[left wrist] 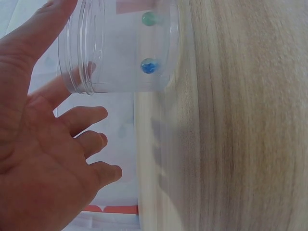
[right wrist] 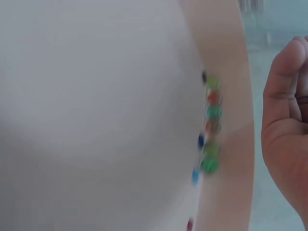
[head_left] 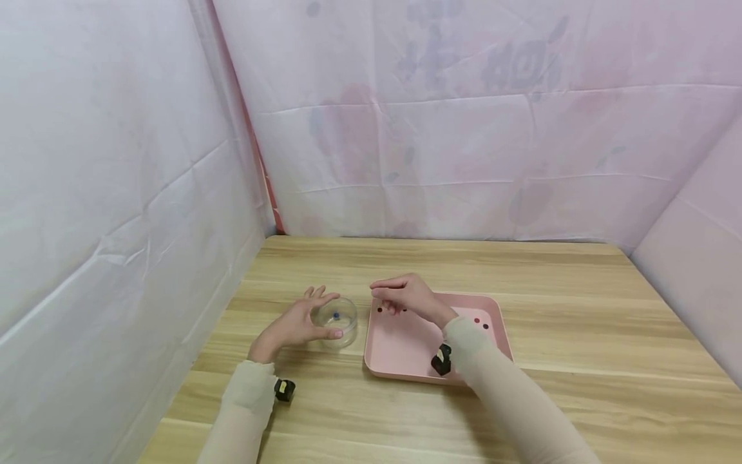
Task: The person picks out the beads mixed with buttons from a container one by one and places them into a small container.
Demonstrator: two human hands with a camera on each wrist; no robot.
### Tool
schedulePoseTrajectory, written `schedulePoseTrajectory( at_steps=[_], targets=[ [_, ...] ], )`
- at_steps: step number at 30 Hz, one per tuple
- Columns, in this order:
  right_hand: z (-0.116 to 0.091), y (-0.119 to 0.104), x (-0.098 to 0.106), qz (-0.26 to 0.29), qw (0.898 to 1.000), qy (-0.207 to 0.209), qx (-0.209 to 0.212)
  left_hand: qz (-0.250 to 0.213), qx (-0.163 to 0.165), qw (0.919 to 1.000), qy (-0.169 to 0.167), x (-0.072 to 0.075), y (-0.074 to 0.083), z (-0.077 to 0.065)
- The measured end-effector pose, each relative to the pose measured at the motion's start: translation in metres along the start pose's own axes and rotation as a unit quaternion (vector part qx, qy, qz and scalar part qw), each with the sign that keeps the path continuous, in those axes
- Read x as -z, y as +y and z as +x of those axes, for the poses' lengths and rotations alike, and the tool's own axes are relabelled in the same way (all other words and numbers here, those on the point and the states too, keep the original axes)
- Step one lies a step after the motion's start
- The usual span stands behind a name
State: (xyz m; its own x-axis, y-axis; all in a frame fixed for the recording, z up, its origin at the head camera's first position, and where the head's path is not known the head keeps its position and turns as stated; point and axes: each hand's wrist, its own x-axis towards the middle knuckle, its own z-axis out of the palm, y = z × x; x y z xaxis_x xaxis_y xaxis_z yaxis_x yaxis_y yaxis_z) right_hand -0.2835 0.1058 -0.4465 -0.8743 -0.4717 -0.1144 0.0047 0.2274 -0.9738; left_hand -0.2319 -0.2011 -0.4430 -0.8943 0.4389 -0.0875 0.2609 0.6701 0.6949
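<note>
My left hand (head_left: 298, 320) holds a clear plastic jar (head_left: 346, 333) between thumb and forefinger, and the other fingers spread behind it. The jar stands upright on the table. Inside it lie a green marble (left wrist: 149, 19) and a blue marble (left wrist: 149, 66). My right hand (head_left: 408, 296) is above the back left corner of a pink tray (head_left: 400, 348), thumb and forefinger tips drawn together and pointing toward the jar. I cannot tell whether anything is between those tips. A row of green, red and brownish marbles (right wrist: 212, 111) lies along the tray's wall.
Small red and dark spots (head_left: 477, 320) show on the tray floor toward its right side. The tray stands right of the jar on a wood-grain table (head_left: 580, 322). Pale patterned cloth (head_left: 464, 142) hangs behind the table and along its sides.
</note>
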Motion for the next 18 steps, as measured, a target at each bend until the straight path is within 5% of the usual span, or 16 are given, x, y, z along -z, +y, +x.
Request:
schedulePoseTrajectory(
  at_steps=[18],
  targets=[
    [-0.038, 0.035, 0.051, -0.026, 0.997, 0.060, -0.040, 0.005, -0.010, 0.9999, 0.001, -0.001, -0.001, 0.000]
  ],
)
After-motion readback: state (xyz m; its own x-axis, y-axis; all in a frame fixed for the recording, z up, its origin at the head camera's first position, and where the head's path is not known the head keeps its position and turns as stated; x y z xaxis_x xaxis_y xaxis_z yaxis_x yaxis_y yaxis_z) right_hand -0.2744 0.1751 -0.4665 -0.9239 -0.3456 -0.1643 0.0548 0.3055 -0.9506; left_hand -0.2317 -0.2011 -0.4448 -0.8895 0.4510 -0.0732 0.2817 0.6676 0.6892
